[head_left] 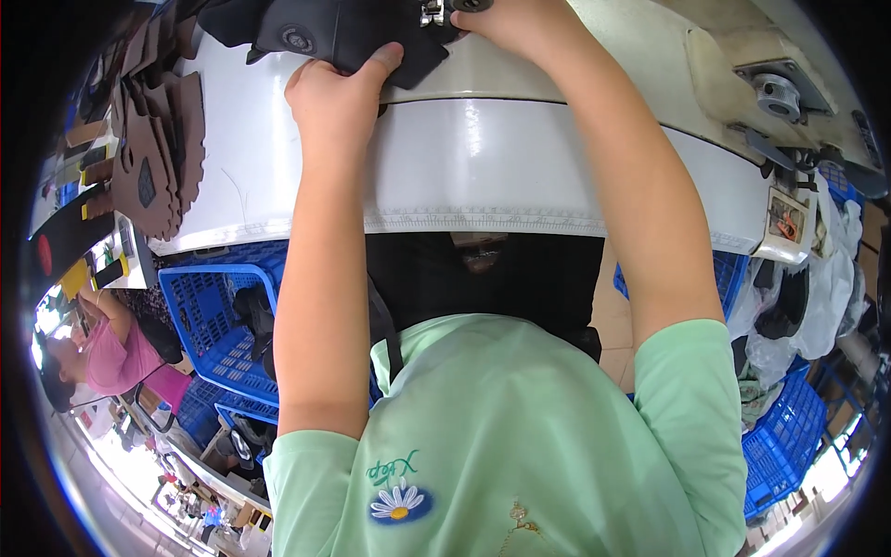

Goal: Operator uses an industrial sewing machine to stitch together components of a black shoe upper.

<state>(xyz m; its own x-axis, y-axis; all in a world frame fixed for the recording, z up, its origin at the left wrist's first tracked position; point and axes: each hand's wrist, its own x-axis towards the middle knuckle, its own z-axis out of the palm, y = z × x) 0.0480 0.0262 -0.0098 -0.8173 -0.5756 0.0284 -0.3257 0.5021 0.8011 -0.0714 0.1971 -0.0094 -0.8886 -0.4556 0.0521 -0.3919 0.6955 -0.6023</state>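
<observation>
A black piece of fabric (348,28) with a round raised emblem lies at the top of the view, on the bed of a sewing machine. My left hand (339,88) is closed on its near edge, thumb on top and fingers curled out of sight. The metal presser foot (432,12) of the machine stands at the fabric's right part. My right hand (506,23) is just right of the presser foot, a fingertip at the fabric's right edge. Most of its fingers are hidden or cut off by the frame, beside a small round dark part (471,4).
The white table (483,158) has a ruler strip along its near edge. Brown scalloped pieces (153,158) hang over its left side. Blue crates (218,278) stand below left, others (784,446) at right by plastic bags (817,306). A person in pink (130,357) sits far left.
</observation>
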